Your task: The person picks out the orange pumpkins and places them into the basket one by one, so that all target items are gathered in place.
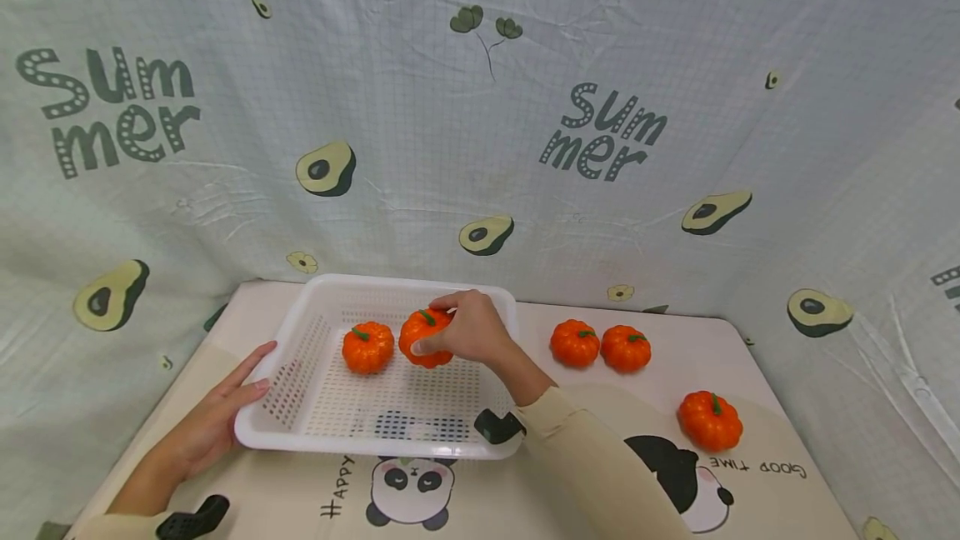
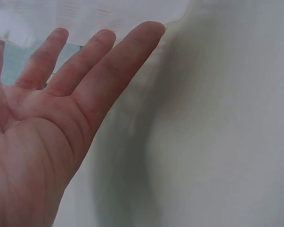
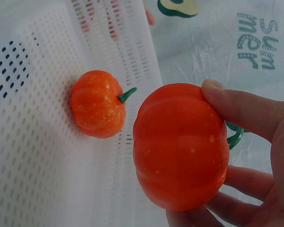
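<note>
My right hand [image 1: 474, 330] grips a small orange pumpkin [image 3: 180, 146] with a green stem, thumb on one side and fingers on the other, over the white perforated basket [image 1: 315, 442]. A second pumpkin [image 1: 367, 347] sits inside the basket, left of the held one; the right wrist view shows this pumpkin [image 3: 98, 104] on the basket floor. At the basket's left side, my left hand [image 1: 217, 419] has its fingers extended, fingertips right at the wall. In the left wrist view the palm of the left hand [image 2: 52, 109] faces the camera with straight fingers against the basket [image 2: 109, 14].
Two pumpkins stand side by side right of the basket, one pumpkin [image 1: 574, 344] beside another [image 1: 627, 348]. Farther right and nearer lies one more pumpkin [image 1: 710, 421]. The table [image 1: 285, 494] has panda prints. A printed curtain [image 1: 420, 148] hangs behind the table.
</note>
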### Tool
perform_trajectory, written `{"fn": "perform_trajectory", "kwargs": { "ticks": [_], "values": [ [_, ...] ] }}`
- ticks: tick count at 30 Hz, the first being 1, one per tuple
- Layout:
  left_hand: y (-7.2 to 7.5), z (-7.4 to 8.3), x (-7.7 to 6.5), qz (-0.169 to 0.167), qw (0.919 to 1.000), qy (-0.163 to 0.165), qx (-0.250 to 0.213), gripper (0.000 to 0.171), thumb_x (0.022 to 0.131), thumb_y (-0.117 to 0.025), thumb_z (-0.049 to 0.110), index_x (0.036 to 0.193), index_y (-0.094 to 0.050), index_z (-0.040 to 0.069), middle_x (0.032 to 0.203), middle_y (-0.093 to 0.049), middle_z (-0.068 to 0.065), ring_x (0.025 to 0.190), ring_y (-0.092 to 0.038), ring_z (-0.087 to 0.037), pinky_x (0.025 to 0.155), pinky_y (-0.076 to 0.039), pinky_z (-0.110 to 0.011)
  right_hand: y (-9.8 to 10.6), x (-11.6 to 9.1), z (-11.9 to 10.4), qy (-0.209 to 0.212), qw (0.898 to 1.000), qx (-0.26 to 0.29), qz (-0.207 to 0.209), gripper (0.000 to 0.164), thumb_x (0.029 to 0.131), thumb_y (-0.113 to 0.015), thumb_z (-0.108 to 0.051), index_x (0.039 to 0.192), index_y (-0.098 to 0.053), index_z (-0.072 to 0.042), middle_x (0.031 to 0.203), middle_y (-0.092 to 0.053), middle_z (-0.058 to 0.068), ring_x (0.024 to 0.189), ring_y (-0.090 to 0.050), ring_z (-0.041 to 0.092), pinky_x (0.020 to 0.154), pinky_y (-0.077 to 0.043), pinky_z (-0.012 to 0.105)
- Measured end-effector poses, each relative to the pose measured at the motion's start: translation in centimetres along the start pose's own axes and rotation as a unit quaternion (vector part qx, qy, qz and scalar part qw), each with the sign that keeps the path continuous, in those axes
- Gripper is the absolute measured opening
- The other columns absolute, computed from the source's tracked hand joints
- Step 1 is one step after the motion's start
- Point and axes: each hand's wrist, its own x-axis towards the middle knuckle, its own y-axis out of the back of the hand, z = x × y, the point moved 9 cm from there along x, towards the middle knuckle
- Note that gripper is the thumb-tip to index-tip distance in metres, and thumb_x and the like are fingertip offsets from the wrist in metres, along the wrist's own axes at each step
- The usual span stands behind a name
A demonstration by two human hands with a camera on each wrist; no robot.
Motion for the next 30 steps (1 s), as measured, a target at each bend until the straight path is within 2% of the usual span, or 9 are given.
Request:
{"fn": "perform_trajectory", "kwargs": {
  "ticks": [3,9,12,17,25,30],
  "values": [
    [0.0,0.0,0.0,0.000,1.0000,0.001,-0.002,0.066,0.114,-0.037,0.036,0.166,0.002,0.044,0.167,-0.014,-0.010,0.113,-0.057,0.003,0.093,-0.058,-0.040,-0.2,0.3,0.2,-0.004,1.000,-0.001,0.000,0.060,0.074,-0.094,-0.031,0.126,-0.075,-0.008,0.121,-0.075,0.007,0.100,-0.065,0.021,0.081,-0.058,0.030],
    [-0.1,0.0,0.0,0.002,1.0000,0.004,0.002,0.067,0.113,-0.037,0.037,0.166,0.003,0.044,0.170,-0.007,-0.016,0.119,-0.055,-0.004,0.094,-0.058,-0.044,-0.6,0.9,0.7,-0.009,1.000,0.002,0.006,0.060,0.073,-0.095,-0.031,0.126,-0.075,-0.008,0.120,-0.075,0.008,0.100,-0.064,0.021,0.080,-0.058,0.030],
    [-0.1,0.0,0.0,0.005,1.0000,0.006,0.000,0.067,0.113,-0.038,0.037,0.166,0.002,0.045,0.170,-0.009,-0.015,0.119,-0.056,-0.006,0.094,-0.058,-0.045,-0.7,1.2,0.8,-0.010,1.000,0.005,0.010,0.060,0.073,-0.095,-0.030,0.125,-0.076,-0.008,0.118,-0.075,0.008,0.099,-0.064,0.021,0.079,-0.057,0.029],
    [0.0,-0.1,0.1,0.005,0.9999,0.008,-0.005,0.066,0.113,-0.038,0.036,0.166,0.001,0.045,0.167,-0.016,-0.009,0.118,-0.058,-0.006,0.093,-0.059,-0.045,-1.0,1.5,1.0,-0.017,1.000,0.013,0.011,0.061,0.073,-0.095,-0.030,0.126,-0.075,-0.007,0.118,-0.075,0.008,0.097,-0.065,0.021,0.077,-0.058,0.029],
    [-0.1,-0.1,0.1,0.004,1.0000,0.006,-0.003,0.067,0.113,-0.039,0.037,0.166,0.001,0.045,0.167,-0.015,-0.011,0.120,-0.056,-0.008,0.094,-0.058,-0.045,-1.8,2.0,1.3,-0.035,0.999,0.019,0.014,0.059,0.073,-0.095,-0.029,0.124,-0.076,-0.006,0.118,-0.075,0.009,0.099,-0.064,0.021,0.078,-0.060,0.029],
    [0.0,-0.1,0.1,0.009,0.9999,0.006,-0.003,0.067,0.113,-0.039,0.037,0.166,0.000,0.044,0.167,-0.015,-0.010,0.116,-0.057,-0.003,0.093,-0.058,-0.042,-2.2,2.5,1.5,-0.039,0.999,0.021,0.018,0.060,0.072,-0.096,-0.029,0.124,-0.076,-0.007,0.119,-0.075,0.008,0.101,-0.065,0.021,0.080,-0.060,0.029]
  ]
}}
